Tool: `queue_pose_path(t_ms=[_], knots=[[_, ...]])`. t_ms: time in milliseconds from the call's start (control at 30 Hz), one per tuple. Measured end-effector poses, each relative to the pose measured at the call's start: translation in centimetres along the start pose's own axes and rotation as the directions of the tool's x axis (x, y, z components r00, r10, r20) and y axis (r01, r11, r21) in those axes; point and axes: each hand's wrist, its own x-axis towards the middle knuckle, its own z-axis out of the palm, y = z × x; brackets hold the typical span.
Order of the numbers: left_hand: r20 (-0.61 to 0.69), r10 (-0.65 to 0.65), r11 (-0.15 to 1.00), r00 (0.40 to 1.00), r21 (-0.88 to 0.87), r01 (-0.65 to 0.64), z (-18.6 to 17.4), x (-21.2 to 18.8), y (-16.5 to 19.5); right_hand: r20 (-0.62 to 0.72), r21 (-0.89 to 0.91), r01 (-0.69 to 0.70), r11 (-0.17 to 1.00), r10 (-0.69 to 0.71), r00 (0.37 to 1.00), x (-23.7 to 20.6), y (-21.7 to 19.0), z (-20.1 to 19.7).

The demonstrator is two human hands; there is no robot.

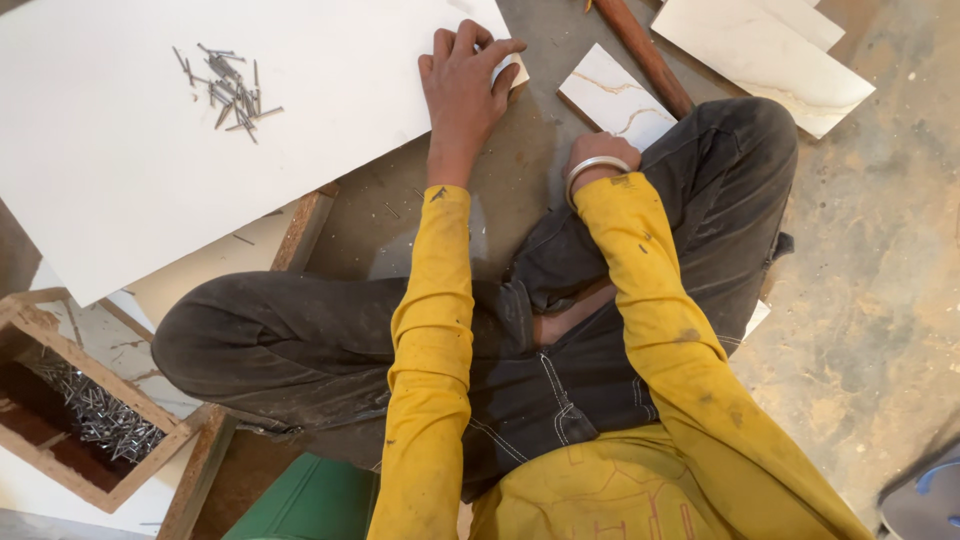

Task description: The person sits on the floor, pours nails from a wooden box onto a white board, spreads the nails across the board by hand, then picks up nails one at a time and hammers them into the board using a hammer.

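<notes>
Head view, left hand: the left hand (463, 80) lay palm down on the near corner of a large white board (120, 150), fingers curled over its edge; it pressed on the board rather than clasping it all round.
Head view, white board: it lay flat on the floor, stretching away from the left hand toward the left side of the view, and rested partly on a wooden strip (303, 228).
Head view, right hand: the right hand (590, 150) was mostly hidden behind the knee, with only the wrist and a silver bangle (594, 166) showing; I could not tell whether it was clenched or loose, or what it held.
Head view, small tile: a small marbled tile (612, 100) lay just beyond the right wrist, close to the left hand's fingertips.
Head view, nails: a loose heap of nails (226, 88) sat on the board, well to the left of the left hand.
Head view, wooden box: a wooden box (60, 420) with more nails inside stood far from both hands, beside the left knee.
Head view, stick: a reddish wooden stick (645, 55) lay past the small tile, with a larger marbled tile (765, 60) beyond it.
</notes>
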Motion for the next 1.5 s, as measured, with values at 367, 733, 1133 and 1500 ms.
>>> queue_pose_path(t_ms=[367,733,1133,1500], knots=[[0.440,0.160,0.985,0.884,-0.011,-0.173,-1.5,3.4,-2.5,-0.138,0.052,0.007,0.999,0.001,0.990,0.1,-0.6,3.1],[0.597,0.139,0.989,0.790,-0.036,-0.146,-0.8,5.2,-3.2,-0.592,0.569,0.510,0.646,-0.109,0.798,-0.7,0.6,-0.5],[0.417,0.231,0.780,0.879,-0.619,0.088,-1.1,3.4,-7.6,-0.630,0.469,0.674,0.571,-0.318,0.708,-0.4,-0.6,0.0],[0.467,0.082,0.751,0.881,-0.610,0.253,0.5,2.3,-10.2,-0.695,0.147,0.932,0.332,-0.636,0.336,-5.7,-10.9,2.6]])
